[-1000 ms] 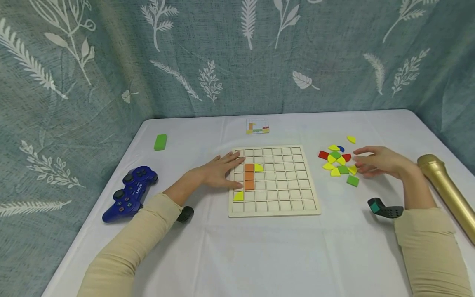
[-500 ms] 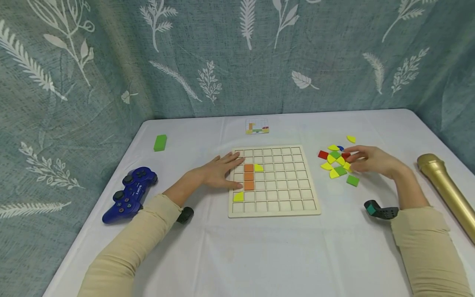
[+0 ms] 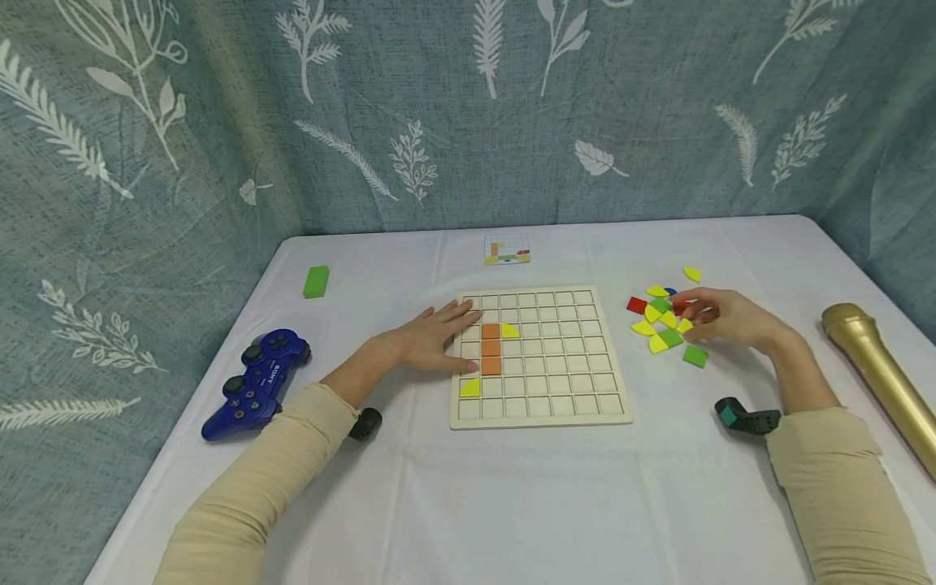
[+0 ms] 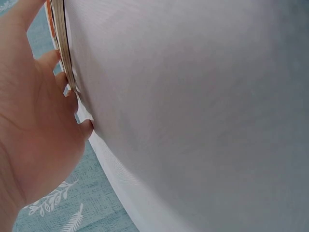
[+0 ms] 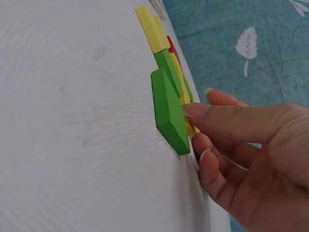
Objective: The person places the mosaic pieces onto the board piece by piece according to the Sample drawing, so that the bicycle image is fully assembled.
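Note:
My left hand lies with fingers spread over the left edge of a wooden grid board. Its thumb and fingertips rest on the board; the left wrist view shows them along the rim. Orange squares and yellow quarter-round pieces sit in the grid. My right hand reaches into a pile of small flat pieces, thumb and fingers apart and bent around a red piece. Its thumb is right at a yellow piece, beside a green square. The right fingertips partly hide these pieces.
A pattern card lies behind the board. At left are a green block and a blue game controller. A gold microphone-shaped object lies at far right. More yellow, green, red and blue pieces surround my right hand.
My right hand has moved left into the pile, its fingers bending around the red piece. The yellow and green pieces nearby have shifted slightly left. My left hand has stayed still.

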The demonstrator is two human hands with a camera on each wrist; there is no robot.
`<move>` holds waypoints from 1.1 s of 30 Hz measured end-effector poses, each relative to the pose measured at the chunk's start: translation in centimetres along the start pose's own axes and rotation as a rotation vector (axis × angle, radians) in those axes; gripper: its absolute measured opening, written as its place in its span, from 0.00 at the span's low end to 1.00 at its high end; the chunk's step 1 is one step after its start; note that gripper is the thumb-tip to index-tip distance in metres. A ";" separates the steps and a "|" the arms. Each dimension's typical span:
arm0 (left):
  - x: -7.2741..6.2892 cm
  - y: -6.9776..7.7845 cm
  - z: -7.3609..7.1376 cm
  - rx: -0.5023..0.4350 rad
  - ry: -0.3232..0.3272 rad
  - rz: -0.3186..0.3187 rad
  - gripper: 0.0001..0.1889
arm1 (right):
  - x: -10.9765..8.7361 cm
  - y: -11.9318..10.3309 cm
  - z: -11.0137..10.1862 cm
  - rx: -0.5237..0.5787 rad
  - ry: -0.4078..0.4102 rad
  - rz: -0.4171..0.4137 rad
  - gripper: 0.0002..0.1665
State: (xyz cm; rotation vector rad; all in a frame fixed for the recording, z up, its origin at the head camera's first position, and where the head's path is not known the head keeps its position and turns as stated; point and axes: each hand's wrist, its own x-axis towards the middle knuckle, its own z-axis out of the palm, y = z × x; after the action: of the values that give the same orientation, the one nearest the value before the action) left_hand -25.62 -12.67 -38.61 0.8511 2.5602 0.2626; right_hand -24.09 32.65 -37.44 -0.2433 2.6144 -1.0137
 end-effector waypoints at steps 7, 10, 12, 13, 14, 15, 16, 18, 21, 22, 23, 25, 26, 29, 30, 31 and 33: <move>-0.1 0.1 0.0 -0.003 0.002 -0.003 0.49 | -0.1 0.4 -0.1 -0.001 0.039 0.052 0.29; -0.1 0.1 0.0 -0.003 0.003 -0.002 0.49 | 0.0 0.4 -0.2 -0.005 0.076 0.103 0.27; -0.1 0.1 0.0 -0.004 0.004 0.001 0.49 | 0.0 0.3 -0.2 0.003 0.110 0.126 0.26; -0.1 0.1 0.0 -0.003 0.003 0.000 0.49 | 0.0 0.2 -0.3 0.010 0.126 0.131 0.26; -0.1 0.1 0.0 -0.003 0.002 -0.001 0.49 | 0.0 0.1 -0.3 0.023 0.140 0.129 0.26; -0.1 0.1 -0.1 -0.003 0.001 -0.001 0.49 | 0.0 -0.1 -0.3 0.039 0.152 0.123 0.26; -0.1 0.1 -0.1 -0.004 0.001 -0.001 0.49 | 0.0 -0.3 -0.4 0.051 0.159 0.117 0.27; 0.0 0.1 0.0 -0.002 -0.002 -0.003 0.49 | 0.0 -0.7 -0.4 0.080 0.161 0.097 0.27; 0.0 0.1 -0.1 0.001 -0.003 -0.005 0.49 | -0.1 -1.5 -0.3 0.131 0.154 0.069 0.27; 0.1 0.1 -0.1 0.000 -0.004 -0.006 0.49 | -0.1 -1.7 -0.1 0.149 0.150 0.063 0.27; 0.1 0.1 -0.1 0.000 -0.003 -0.004 0.49 | -0.2 -2.0 0.0 0.168 0.144 0.054 0.28; 0.1 0.0 -0.1 -0.002 -0.002 -0.001 0.49 | -0.3 -2.7 0.2 0.210 0.123 0.030 0.29; 0.1 0.0 -0.1 -0.005 -0.002 0.001 0.49 | -0.3 -3.0 0.4 0.229 0.105 0.021 0.31; 0.0 0.0 0.0 -0.007 -0.001 0.004 0.49 | -0.5 -3.9 0.7 0.258 0.056 -0.011 0.33; 0.0 0.0 0.0 -0.008 -0.001 0.003 0.49 | -0.5 -4.2 0.8 0.264 0.042 -0.022 0.32; 0.0 0.1 -0.1 -0.009 -0.001 0.002 0.49 | -0.5 -4.5 0.9 0.272 0.030 -0.027 0.32; -0.1 0.1 -0.1 -0.008 -0.001 0.000 0.49 | -0.5 -5.0 1.2 0.272 0.019 -0.031 0.31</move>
State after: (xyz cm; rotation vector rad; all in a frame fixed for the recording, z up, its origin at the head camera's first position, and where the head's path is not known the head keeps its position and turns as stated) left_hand -25.55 -12.61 -38.47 0.8484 2.5563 0.2724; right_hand -23.01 28.37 -34.76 -0.2089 2.4585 -1.3718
